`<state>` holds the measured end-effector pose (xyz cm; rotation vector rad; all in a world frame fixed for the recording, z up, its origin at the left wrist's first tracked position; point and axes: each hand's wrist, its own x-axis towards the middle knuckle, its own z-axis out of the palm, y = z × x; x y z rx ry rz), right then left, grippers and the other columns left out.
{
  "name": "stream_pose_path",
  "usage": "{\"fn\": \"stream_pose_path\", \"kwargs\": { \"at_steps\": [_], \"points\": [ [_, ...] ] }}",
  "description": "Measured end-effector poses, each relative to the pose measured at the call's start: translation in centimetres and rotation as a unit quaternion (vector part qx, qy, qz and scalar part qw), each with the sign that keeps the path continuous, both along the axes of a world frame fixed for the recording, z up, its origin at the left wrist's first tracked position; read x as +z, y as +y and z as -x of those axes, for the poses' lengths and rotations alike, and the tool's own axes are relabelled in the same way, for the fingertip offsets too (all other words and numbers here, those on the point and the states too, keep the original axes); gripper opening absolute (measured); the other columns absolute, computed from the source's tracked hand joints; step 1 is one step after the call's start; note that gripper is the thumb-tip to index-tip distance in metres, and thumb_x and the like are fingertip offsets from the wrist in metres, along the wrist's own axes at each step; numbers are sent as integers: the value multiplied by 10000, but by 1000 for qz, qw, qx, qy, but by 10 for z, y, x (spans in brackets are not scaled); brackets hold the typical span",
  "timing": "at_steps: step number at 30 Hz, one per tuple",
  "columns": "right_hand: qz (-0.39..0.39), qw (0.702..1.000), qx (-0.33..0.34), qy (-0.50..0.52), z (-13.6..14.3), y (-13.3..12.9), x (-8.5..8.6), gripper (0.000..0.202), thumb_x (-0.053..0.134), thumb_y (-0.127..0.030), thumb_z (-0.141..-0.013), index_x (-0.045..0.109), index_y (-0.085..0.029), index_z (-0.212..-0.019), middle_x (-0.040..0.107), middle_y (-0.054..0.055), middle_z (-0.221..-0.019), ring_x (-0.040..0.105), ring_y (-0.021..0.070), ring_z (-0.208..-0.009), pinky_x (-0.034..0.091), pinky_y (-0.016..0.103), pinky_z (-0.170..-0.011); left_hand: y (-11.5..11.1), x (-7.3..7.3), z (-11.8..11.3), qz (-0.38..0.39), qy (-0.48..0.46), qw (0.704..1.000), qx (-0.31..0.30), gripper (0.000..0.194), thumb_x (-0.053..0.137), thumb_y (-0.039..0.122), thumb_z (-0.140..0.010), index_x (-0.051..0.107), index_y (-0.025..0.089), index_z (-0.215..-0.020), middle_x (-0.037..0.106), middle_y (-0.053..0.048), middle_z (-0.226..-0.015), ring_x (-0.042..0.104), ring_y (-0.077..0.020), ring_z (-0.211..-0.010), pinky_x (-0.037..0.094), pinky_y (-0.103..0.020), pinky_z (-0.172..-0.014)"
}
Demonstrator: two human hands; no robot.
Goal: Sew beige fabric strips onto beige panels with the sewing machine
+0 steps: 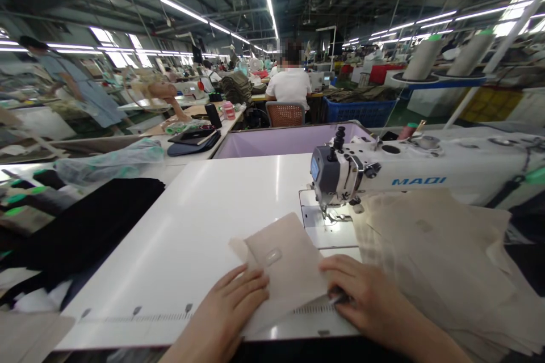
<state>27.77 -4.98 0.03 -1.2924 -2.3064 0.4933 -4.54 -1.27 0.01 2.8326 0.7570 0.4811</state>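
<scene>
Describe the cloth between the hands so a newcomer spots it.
On the white table, find the sewing machine marked MAQI. Nearer the wearer, between left hand and right hand, lies a small beige cloth. Unlike the larger beige sheets at right, it is not under the machine.

A pixelated patch masks part of a seated worker's head point(292, 55), while a small dark object point(339, 295), possibly metal, is partly hidden by the right hand point(361, 295).

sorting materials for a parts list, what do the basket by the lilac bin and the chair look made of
Blue slatted basket: probably moulded plastic, satin, from its even colour and openwork sides. Brown perforated chair back: likely plastic too, though woven cane is possible.
</scene>
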Motion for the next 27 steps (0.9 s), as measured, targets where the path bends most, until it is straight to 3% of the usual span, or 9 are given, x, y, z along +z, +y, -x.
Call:
{"fn": "stream_pose_path", "kwargs": {
  "at_steps": [3, 5, 9, 14, 16, 18, 20, 24, 27],
  "points": [
    [-80, 996, -28, -24, -15, -18, -2, 307, 568, -23, -676, 621, -231, -894, 704, 82, -1213, 663, 270, -1121, 578, 332, -861, 4, 1, -8, -59, 4, 997, -56, 579, 471, 30, -838, 508, 176, -1397, 650, -116, -1378, 541, -248, -1360, 275, -491, -1243],
    [-114, 993, -13, -38, -23, -31, -4, 303, 579, -29, -685, 594, -238, -904, 711, 68, -1162, 688, 246, -1045, 576, 281, -789, 3, 3, -15, -62, 14, 995, -80, 516, 490, 50, -844, 534, 140, -1351, 642, -146, -1380, 516, -266, -1381, 299, -505, -1230],
    [-56, 998, 6, -41, -28, -42, -9, 283, 641, -55, -706, 584, -246, -906, 726, 31, -1103, 722, 182, -879, 562, 215, -707, -2, 11, -28, 16, 28, 997, -75, 392, 526, 67, -803, 611, 177, -1170, 654, -126, -1366, 594, -262, -1297, 511, -399, -1086],
    [78, 994, -44, 55, -25, -29, -1, 213, 670, -87, -717, 632, -248, -852, 715, 26, -1261, 688, 222, -1120, 537, 271, -917, 5, 16, -37, 190, -63, 979, 44, 303, 535, 136, -868, 666, 245, -1119, 727, -52, -1209, 683, -213, -1116, 548, -303, -985],
    [151, 974, -76, 150, -23, -17, 1, 67, 634, -185, -813, 614, -239, -780, 745, 32, -1170, 712, 213, -1045, 554, 279, -865, 14, 14, -43, 261, -96, 951, 135, 212, 490, 267, -957, 689, 237, -1023, 751, -46, -1042, 709, -208, -961, 572, -295, -871],
    [209, 926, -155, 275, -19, -1, -2, 127, 627, -345, -859, 607, -235, -798, 769, 49, -1011, 737, 220, -889, 580, 293, -743, 24, 9, -51, 272, -115, 926, 235, 309, 428, 379, -994, 670, 217, -890, 732, -45, -882, 696, -223, -827, 566, -323, -773],
    [219, 875, -245, 356, -13, 12, -9, 318, 671, -486, -827, 630, -231, -1013, 762, 40, -872, 731, 233, -776, 584, 319, -670, 34, 5, -59, 248, -115, 914, 299, 349, 410, 416, -984, 623, 211, -798, 700, -50, -815, 674, -244, -790, 538, -355, -748],
    [124, 822, -378, 407, 3, 20, -25, 727, 759, -560, -748, 521, -205, -1337, 747, 34, -858, 701, 213, -711, 578, 331, -674, 45, 0, -68, 229, -112, 913, 317, 296, 406, 379, -958, 631, 215, -855, 703, -67, -897, 664, -271, -886, 500, -381, -800],
    [86, 811, -386, 431, 12, 13, -33, 688, 764, -559, -745, 555, -206, -1297, 749, 57, -914, 688, 192, -684, 568, 308, -637, 46, -2, -69, 232, -119, 908, 328, 293, 397, 368, -962, 641, 219, -895, 708, -69, -922, 662, -269, -905, 492, -378, -813]
  ]
}}
